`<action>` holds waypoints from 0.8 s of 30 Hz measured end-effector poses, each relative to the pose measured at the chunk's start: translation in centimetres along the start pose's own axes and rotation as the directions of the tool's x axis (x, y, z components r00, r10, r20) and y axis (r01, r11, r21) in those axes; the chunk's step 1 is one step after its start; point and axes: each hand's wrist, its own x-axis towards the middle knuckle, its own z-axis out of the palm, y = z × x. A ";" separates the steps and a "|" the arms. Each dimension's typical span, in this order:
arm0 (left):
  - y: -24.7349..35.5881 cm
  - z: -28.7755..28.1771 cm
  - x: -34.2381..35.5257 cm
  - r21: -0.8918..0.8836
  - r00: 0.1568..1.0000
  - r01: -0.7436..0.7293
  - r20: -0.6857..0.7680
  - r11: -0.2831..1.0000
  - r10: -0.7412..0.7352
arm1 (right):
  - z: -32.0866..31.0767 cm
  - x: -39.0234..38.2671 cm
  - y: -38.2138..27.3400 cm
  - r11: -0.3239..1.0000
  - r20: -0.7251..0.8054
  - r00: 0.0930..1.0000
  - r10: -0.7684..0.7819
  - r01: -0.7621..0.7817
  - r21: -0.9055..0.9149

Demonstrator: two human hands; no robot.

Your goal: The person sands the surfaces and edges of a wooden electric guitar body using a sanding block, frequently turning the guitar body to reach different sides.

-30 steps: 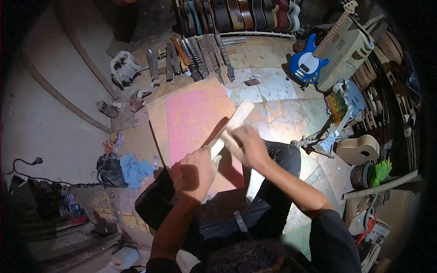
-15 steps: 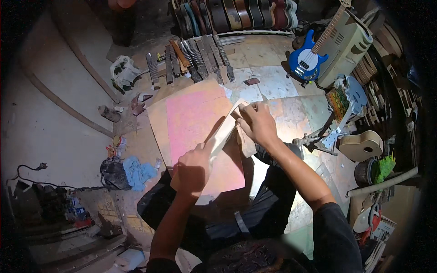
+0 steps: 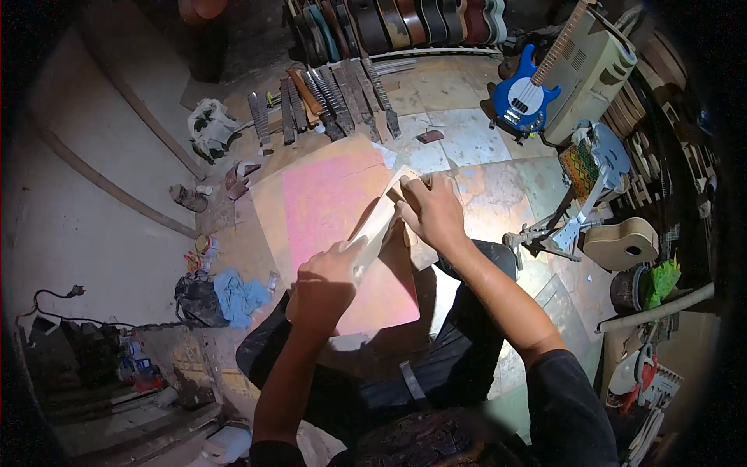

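Right fingers point(image 3: 419, 187), shifted outward, and left fingers point(image 3: 333, 262) clasp wood point(image 3: 377, 223) over board point(image 3: 323, 194), guitars point(image 3: 434, 22) beyond.

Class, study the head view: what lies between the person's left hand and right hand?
A bare stretch of the long pale wooden piece spans from the left hand to the right hand, as the head view shows.

Both forearms point(image 3: 510, 300) reach forward, left grip point(image 3: 323, 282) curled, right grip point(image 3: 434, 212) curled farther ahead.
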 end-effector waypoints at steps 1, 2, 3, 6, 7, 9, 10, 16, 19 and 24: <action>0.2 0.1 0.3 0.045 1.000 -0.016 -0.018 0.999 0.016 | 0.0 0.0 0.0 1.000 -0.002 1.000 -0.001 0.001 0.011; 0.4 0.2 0.7 0.091 0.999 -0.029 -0.035 0.995 0.033 | 0.1 0.1 0.0 1.000 -0.004 1.000 -0.003 0.003 0.023; 0.5 0.2 0.8 0.137 0.997 -0.042 -0.052 0.990 0.049 | 0.1 0.1 -0.1 0.999 -0.006 1.000 -0.005 0.005 0.035; -0.4 1.1 -1.1 -0.023 0.977 0.030 -0.211 0.999 -0.034 | -0.4 0.0 0.6 1.000 0.008 1.000 0.006 -0.006 0.029; -0.5 1.5 -1.7 0.058 0.978 0.091 -0.196 0.994 -0.078 | -0.4 -0.2 0.4 0.999 0.021 1.000 -0.001 0.000 0.040; -0.8 2.3 -2.4 0.218 0.971 0.203 -0.174 0.955 -0.167 | -0.6 -0.5 -0.2 0.998 0.048 0.999 -0.014 0.011 0.058; -0.7 2.3 -2.4 0.211 0.971 0.193 -0.179 0.958 -0.156 | -0.3 -1.3 -1.6 0.989 0.164 0.986 -0.006 -0.018 0.150; -1.5 3.5 -3.4 0.083 0.961 0.139 -0.252 0.987 -0.114 | -1.0 -3.6 -6.9 0.809 0.278 0.938 -0.207 0.004 0.588; 0.8 0.6 -1.8 0.063 0.960 0.270 -0.087 0.961 -0.265 | -0.5 -1.8 -4.2 0.941 0.295 0.955 -0.005 -0.095 0.325; 0.2 1.5 -2.2 0.039 0.959 0.261 -0.120 0.965 -0.255 | 0.2 -2.7 -5.1 0.900 0.161 0.980 -0.119 0.038 0.434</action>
